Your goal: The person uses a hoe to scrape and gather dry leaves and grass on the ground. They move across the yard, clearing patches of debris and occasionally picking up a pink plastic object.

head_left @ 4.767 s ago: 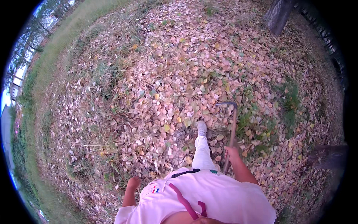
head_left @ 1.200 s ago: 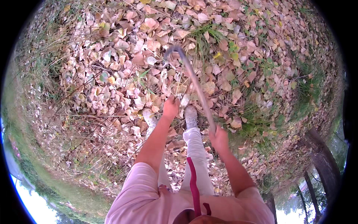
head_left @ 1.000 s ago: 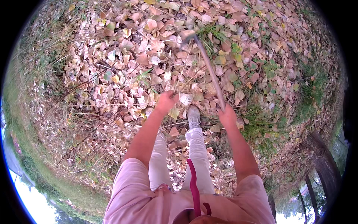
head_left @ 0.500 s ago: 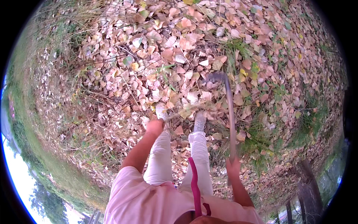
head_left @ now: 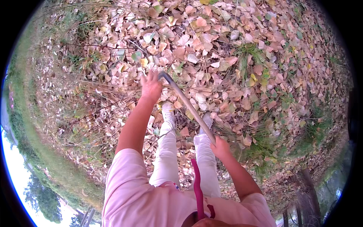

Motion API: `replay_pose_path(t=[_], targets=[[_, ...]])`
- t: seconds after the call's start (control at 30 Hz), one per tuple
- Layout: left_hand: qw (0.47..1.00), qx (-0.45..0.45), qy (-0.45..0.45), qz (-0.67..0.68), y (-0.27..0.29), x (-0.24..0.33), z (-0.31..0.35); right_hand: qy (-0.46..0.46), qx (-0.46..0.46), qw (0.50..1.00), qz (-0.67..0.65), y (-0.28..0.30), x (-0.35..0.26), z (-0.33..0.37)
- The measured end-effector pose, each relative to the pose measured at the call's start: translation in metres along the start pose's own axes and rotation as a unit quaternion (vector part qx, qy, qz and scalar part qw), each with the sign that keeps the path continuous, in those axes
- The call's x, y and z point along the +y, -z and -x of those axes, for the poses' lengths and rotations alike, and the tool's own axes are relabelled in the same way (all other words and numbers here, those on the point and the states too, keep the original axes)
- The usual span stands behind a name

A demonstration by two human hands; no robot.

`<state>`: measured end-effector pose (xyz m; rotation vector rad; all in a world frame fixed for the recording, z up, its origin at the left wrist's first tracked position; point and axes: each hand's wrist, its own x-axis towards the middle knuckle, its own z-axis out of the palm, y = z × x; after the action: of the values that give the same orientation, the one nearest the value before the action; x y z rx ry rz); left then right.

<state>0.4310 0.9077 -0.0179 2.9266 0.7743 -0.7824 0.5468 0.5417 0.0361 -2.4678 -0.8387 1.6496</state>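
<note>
The right hand (head_left: 220,148) is closed around the near end of the wooden handle of a sickle (head_left: 187,103), which slants from there toward the far left, across and above the right shoe (head_left: 207,119). The dark metal head (head_left: 164,75) of the sickle is at the far end of the handle, just beside the left hand (head_left: 151,90); most of the blade does not show clearly, and whether the metal touches the hand cannot be told. The left hand is opened wide with its fingers spread toward the far side, back turned up, and no object shows in its grip. Blurred dry stems (head_left: 113,84) lie left of it; contact with them cannot be made out. Both hands are over ground thick with fallen leaves (head_left: 204,38), mostly pinkish-tan with some yellow ones. A green grass tuft (head_left: 247,56) grows on the far right, and a larger grass clump (head_left: 261,146) stands nearer, to the right of the right hand. The left shoe (head_left: 168,114) is planted just on the near side of the left hand. Pale trousers (head_left: 165,162), a light shirt (head_left: 166,204) and a dark pink strap (head_left: 197,183) fill the near middle, with a tree trunk (head_left: 308,198) at the near right.
</note>
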Motion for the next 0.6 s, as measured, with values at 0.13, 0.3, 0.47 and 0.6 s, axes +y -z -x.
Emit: replay_pose_path(t=[0.13, 0.3, 0.47, 0.6], targets=[[0.926, -0.142, 0.189, 0.294, -0.067, 0.015, 0.005, -0.033, -0.015, 0.999, 0.023, 0.028, 0.019, 0.016], [0.907, -0.141, 0.199, 0.342, -0.085, 0.086, 0.026, 0.051, 0.086, 0.995, 0.003, 0.044, -0.023, -0.059], [0.925, -0.123, 0.130, 0.335, -0.059, 0.113, 0.040, -0.034, 0.088, 0.995, 0.015, 0.055, -0.024, -0.125], [0.921, -0.133, 0.114, 0.348, -0.057, 0.107, 0.088, -0.071, 0.080, 0.994, 0.016, 0.045, 0.076, -0.038]])
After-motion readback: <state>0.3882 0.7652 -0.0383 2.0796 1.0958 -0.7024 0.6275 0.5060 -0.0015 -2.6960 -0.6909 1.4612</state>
